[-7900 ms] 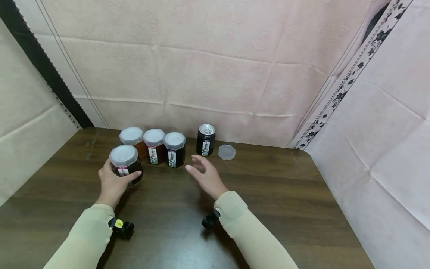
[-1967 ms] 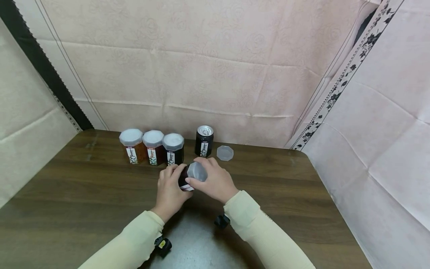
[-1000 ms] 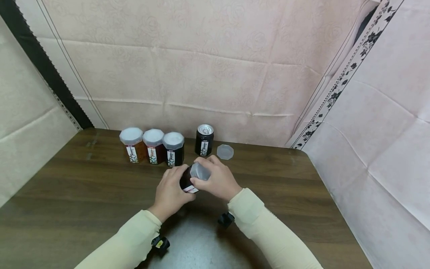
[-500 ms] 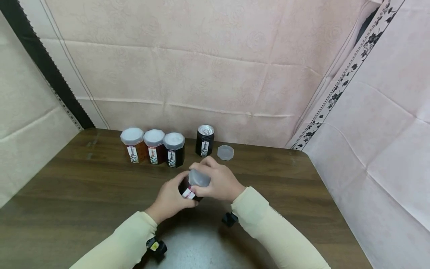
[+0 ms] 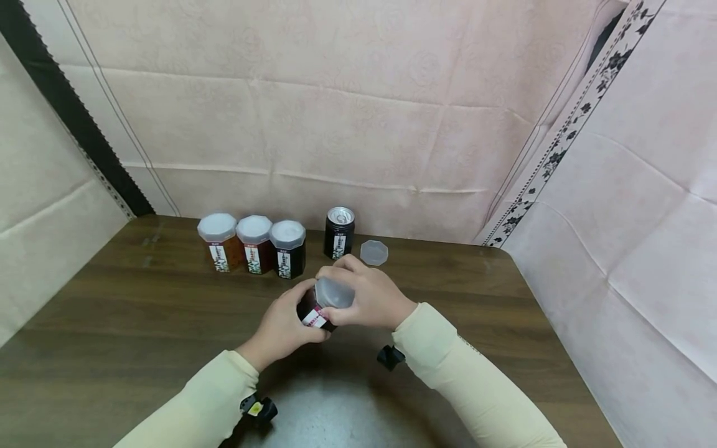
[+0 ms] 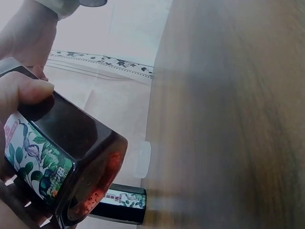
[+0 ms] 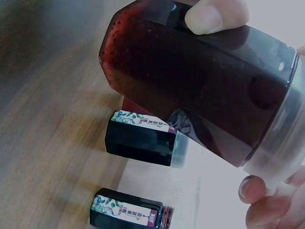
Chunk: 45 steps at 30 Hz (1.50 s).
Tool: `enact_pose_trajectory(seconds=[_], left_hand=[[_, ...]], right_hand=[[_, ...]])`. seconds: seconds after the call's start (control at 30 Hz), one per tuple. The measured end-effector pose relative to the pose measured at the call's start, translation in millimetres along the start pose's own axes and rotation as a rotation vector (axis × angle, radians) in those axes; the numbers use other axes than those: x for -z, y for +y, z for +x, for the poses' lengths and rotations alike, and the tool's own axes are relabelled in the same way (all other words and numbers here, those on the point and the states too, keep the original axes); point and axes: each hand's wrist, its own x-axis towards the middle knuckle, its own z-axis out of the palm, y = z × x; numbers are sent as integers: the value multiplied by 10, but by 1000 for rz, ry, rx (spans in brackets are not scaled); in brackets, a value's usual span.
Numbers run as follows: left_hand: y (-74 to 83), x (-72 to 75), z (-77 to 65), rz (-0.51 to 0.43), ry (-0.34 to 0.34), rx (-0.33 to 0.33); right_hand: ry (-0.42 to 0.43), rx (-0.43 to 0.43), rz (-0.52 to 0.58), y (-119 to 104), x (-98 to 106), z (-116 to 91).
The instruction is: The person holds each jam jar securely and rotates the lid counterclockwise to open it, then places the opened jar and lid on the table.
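A dark red octagonal drink can (image 5: 310, 311) with a white label is held tilted above the middle of the table. My left hand (image 5: 282, 326) grips its body; the left thumb (image 6: 35, 90) presses one flat side in the left wrist view. On the can's upper end sits a translucent plastic lid (image 5: 335, 292), which my right hand (image 5: 372, 295) grips, thumb in front and fingers behind. Right fingertips (image 7: 267, 205) lie against the lid's rim in the right wrist view. Dark liquid with small bubbles shows through the can's bottom (image 6: 97, 183).
Three lidded cans, amber (image 5: 224, 252), red (image 5: 260, 255) and dark (image 5: 290, 258), stand in a row at the back left. Right of them stands a dark can with a bare metal top (image 5: 340, 233), a loose lid (image 5: 374, 252) flat beside it. Cloth walls (image 5: 313, 124) enclose the table.
The can has gone from beside the row, held by the left hand, to mid-table, tilted. The right hand has taken its lid. Lately the can turned, showing more label, while the right forearm swung outward.
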Motion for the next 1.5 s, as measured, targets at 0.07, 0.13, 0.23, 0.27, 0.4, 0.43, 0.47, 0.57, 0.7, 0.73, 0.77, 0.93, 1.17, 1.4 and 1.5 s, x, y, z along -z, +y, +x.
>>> enact_pose_trajectory(seconds=[0.07,0.13,0.23,0.27,0.4,0.43,0.47,0.57,0.7,0.73,0.77,0.93,1.17,1.4,1.5], left_hand=[[0,1,7,11,0,-4],[1,3,12,21,1,-5],[-2,7,19,37,0,4],[-2,6,20,42,-1,9],[1,3,18,55,-9,33],[1,2,18,58,-12,37],[0,1,19,61,-15,41],[-5,3,24,66,-24,53],[-11,18,22,67,-43,69],[-14,23,22,68,-47,70],[-18,26,22,68,-52,70],[-35,28,18,62,-68,65],[-34,22,14,61,-73,75],[-40,15,10,71,-85,83],[-38,15,8,72,-90,87]], right_hand=[[3,-4,-6,6,3,-5],[4,-5,-14,14,4,-10],[-4,-5,-20,24,9,-17],[-8,-6,-22,27,11,-20],[-28,-12,-30,34,23,-32],[-34,-17,-30,37,25,-35],[-41,-24,-26,36,30,-38],[-67,-50,-7,47,32,-47],[-102,-80,22,58,28,-56],[-112,-83,27,58,27,-59],[-118,-81,25,61,25,-60],[-134,-66,18,69,18,-74],[-124,-49,6,87,9,-83],[-136,-46,14,92,10,-98],[-144,-54,13,91,10,-102]])
